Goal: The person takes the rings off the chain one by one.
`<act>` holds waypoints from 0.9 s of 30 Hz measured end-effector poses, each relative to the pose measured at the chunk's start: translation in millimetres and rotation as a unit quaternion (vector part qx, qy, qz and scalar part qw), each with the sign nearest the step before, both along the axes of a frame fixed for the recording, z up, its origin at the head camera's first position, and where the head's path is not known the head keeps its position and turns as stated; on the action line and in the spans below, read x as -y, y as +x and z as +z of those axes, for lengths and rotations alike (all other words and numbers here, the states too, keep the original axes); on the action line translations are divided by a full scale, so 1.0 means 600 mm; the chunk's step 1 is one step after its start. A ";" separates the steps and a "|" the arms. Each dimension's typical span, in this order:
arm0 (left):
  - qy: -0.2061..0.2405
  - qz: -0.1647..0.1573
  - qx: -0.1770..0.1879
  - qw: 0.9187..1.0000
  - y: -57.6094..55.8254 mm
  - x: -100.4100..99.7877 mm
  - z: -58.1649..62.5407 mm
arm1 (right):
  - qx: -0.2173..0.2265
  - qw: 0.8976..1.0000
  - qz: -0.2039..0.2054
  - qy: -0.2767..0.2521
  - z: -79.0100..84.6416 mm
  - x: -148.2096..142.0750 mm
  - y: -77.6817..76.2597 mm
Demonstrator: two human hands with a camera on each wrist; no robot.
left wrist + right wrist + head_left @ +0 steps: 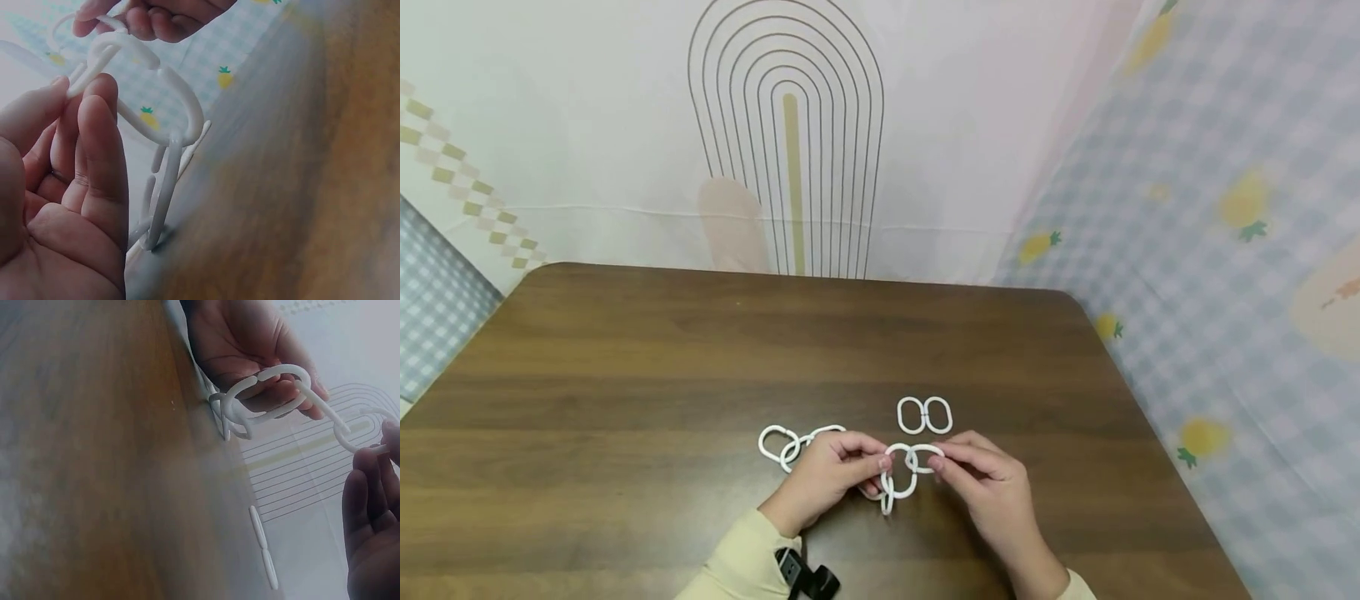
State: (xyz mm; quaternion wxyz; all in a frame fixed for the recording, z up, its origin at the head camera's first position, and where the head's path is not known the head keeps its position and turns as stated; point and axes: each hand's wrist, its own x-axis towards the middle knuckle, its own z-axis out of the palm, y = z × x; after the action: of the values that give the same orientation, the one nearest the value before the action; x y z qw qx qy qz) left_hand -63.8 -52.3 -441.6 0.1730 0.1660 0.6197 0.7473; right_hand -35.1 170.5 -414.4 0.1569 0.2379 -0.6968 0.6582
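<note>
Both hands hold one chain of white oval plastic links over the table. Thumb and fingers of my left hand (823,473) pinch a link (897,447) near the chain's end. That link passes through the end link (929,447), which my right hand (1000,492) pinches between thumb and fingertips. Below the left fingers hangs another link (165,194), hooked through a larger-looking link (189,103) with a small gap in its side. More of the chain (773,428) lies on the table at the left, partly hidden behind the left hand.
Two loose white links (900,415) lie side by side on the brown wooden table (662,358), just beyond the hands. A patterned cloth (947,150) hangs behind the table, and a checked one (1217,275) hangs at the right. A black wrist camera (805,575) sits on the left sleeve.
</note>
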 end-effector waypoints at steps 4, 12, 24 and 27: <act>0.013 0.005 0.007 1.000 -0.001 0.002 0.002 | -0.013 1.000 0.004 0.005 0.004 0.003 -0.002; 0.029 0.005 0.008 1.000 -0.004 0.007 0.003 | -0.003 1.000 0.000 0.022 0.009 0.006 -0.001; 0.029 0.000 0.020 0.999 0.000 0.004 0.000 | -0.001 0.999 -0.007 0.040 0.005 0.007 0.005; 0.032 -0.001 0.022 0.999 -0.001 0.003 -0.001 | -0.002 0.999 -0.008 0.046 0.003 0.006 0.006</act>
State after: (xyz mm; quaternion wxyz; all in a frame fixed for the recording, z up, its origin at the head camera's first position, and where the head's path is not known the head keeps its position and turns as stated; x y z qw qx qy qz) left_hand -64.3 -53.9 -442.4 0.1819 0.1554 0.5915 0.7699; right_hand -31.5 166.6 -412.4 0.1524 0.2402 -0.7279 0.6239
